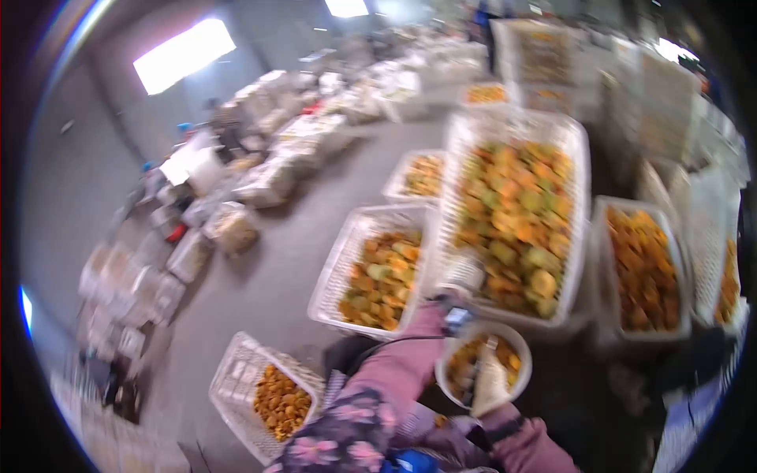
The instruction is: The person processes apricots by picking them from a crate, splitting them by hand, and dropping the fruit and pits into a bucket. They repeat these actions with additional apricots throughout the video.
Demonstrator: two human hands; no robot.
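Observation:
My left hand [462,274], in a pale glove, is at the near left edge of a large white basket [582,185]. The basket holds a heap of orange and greenish fruit pieces [516,209]. Motion blur hides the fingers of that hand. Below it stands a round white bucket [527,364] with more orange pieces inside. My right hand [492,385], also in a pale glove, reaches into this bucket. A thin pale and dark shape lies by its fingers, too blurred to name, and I cannot make out whether it is held.
A white basket [319,296] of pieces stands left of the large one, with a smaller basket [392,188] behind. Another basket [229,382] sits lower left on the grey floor [276,272]. To the right is a basket [684,303] of darker orange pieces. Crates [268,185] line the left.

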